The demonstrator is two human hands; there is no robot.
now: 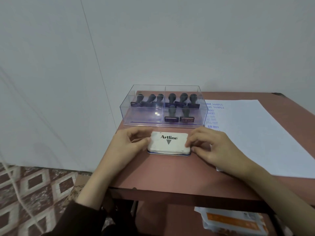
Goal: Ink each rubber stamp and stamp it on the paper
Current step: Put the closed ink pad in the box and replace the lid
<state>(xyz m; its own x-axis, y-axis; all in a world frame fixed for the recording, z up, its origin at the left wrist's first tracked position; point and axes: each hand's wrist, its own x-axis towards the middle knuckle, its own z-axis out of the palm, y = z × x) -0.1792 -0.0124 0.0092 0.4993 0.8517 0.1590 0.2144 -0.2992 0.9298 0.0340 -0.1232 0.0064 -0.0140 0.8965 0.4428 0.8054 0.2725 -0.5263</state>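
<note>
Pale wall (153, 40) across upper frame. Reddish table (170, 172) centre to right. Left edge just outside the left hand, near edge just below both wrists. Bare tabletop between pad and near edge: widest open room in view.

White paper (255, 133) flat at right, running off the right frame border. Blue stamped lines down its left margin, plain white to the right of them. Left edge partly hidden behind box and right hand.

Clear box (143, 114) at back left of table, two compartments, front wall near the pad with a narrow gap. Orange-and-white packet (233, 222) on lower shelf, bottom right.

Left hand (129, 143) curled, gripping the pad's left end, thumb against it. Right hand (211, 147) gripping the right end, fingertips on the lid.

White ink pad (167, 143) centre frame, flat on table, lid closed, thin blue rim at base.

Stamps (171, 114) upright inside box: three along the back of the left compartment, five in the right.
</note>
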